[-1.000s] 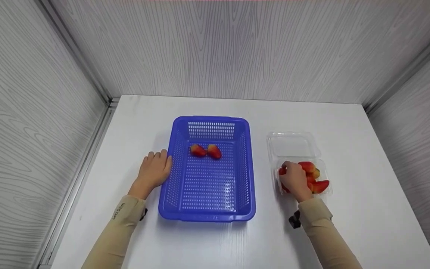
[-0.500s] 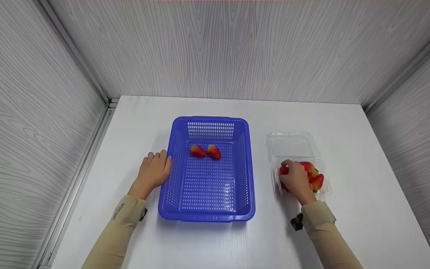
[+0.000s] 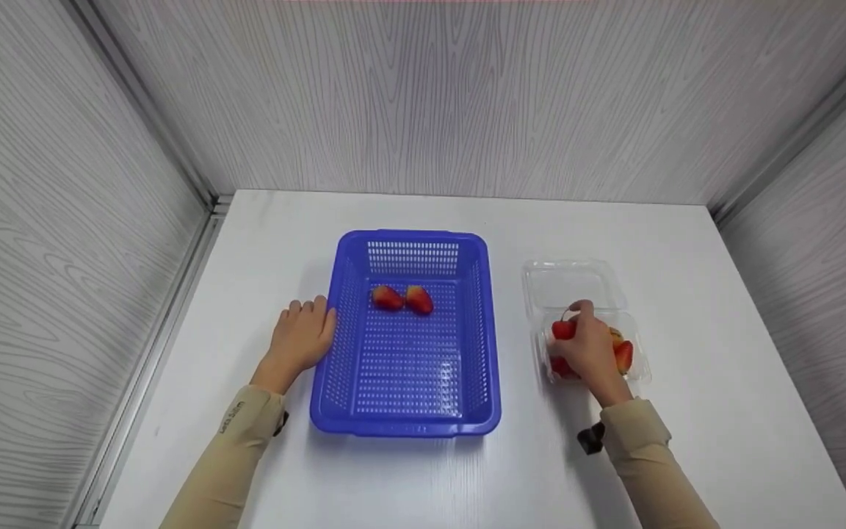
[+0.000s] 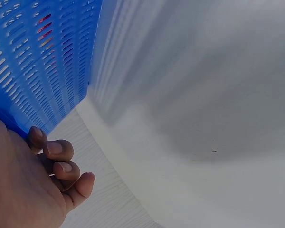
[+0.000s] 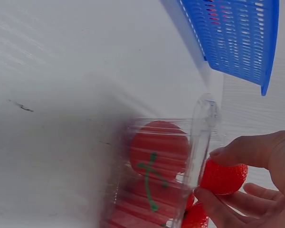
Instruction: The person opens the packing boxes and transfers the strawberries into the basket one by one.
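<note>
My left hand [image 3: 302, 334] holds the left rim of the blue perforated basket [image 3: 408, 429]; in the left wrist view its fingers [image 4: 61, 149] curl outside the wall. Two red-and-yellow strawberries [image 3: 418, 299] lie inside, toward the far end. At the right, my right hand [image 3: 590, 345] reaches into a clear plastic clamshell box [image 3: 640, 360]. Its thumb and fingers pinch a red fruit with dimpled skin [image 5: 223, 176]. Another strawberry [image 3: 623, 357] stays beside the hand, which hides part of the fruit. Through the near wall, a red fruit with a green stem [image 5: 159, 147] shows.
The box's clear lid [image 3: 571, 285] lies folded back on the white table [image 3: 423, 485]. A strip of tabletop separates box and basket. Grey wood-grain panels [image 3: 430, 103] stand behind the table and at both sides.
My right hand has shifted slightly up and right within the box, with the red fruit showing between its fingers. Strawberries beside it have shifted. The left hand and basket look almost unchanged.
</note>
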`<state>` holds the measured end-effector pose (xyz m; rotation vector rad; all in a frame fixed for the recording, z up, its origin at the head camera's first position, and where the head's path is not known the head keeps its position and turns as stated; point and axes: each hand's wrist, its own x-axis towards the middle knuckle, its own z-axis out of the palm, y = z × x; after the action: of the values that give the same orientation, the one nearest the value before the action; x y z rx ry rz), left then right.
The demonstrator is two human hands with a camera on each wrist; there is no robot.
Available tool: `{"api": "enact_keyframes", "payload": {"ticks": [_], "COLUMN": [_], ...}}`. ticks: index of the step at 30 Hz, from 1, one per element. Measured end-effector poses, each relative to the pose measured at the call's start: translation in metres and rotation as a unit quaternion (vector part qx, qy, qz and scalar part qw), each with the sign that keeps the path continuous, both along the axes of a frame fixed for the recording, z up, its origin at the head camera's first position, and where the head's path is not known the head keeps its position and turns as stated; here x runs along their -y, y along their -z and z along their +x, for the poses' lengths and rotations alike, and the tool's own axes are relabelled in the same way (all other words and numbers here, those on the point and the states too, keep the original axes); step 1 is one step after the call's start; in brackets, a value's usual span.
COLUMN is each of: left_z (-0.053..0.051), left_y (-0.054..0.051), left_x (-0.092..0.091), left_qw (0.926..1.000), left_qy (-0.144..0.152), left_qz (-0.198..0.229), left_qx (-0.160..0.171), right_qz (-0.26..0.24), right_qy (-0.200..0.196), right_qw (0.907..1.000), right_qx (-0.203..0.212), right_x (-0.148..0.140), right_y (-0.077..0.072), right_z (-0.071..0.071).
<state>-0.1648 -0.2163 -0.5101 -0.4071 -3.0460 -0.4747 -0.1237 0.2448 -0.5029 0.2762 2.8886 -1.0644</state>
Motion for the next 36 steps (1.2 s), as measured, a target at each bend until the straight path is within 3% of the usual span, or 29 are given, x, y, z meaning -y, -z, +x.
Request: {"api": "enact_keyframes", "payload": {"ticks": [12,22,29,36], "left_z": [0.001,0.000,0.000,0.000], "left_y": [0.000,-0.002,-0.001,0.000], "left_x": [0.002,0.001,0.001,0.000], "left_qw": [0.9999,1.0000,1.0000,1.0000], "left_qy": [-0.002,0.001,0.001,0.001], "left_qz": [0.004,0.003,0.005,-0.004], "left_qx": [0.009,-0.001,0.002,-0.003], "right_qz": [-0.010,-0.057,-0.076,-0.084], "right_qy": [-0.012,-0.039,-0.078,-0.091], "right_qw": [0.9955,0.9818,0.9663,0.9640], "right_qx": [-0.094,-0.177,-0.233,-0.235], "right_x": [0.029,0.056,0.080,0.105], "right_y": [-0.027,-0.045,-0.051,-0.051], "right_z": [0.000,-0.008,-0.020,-0.033]}}
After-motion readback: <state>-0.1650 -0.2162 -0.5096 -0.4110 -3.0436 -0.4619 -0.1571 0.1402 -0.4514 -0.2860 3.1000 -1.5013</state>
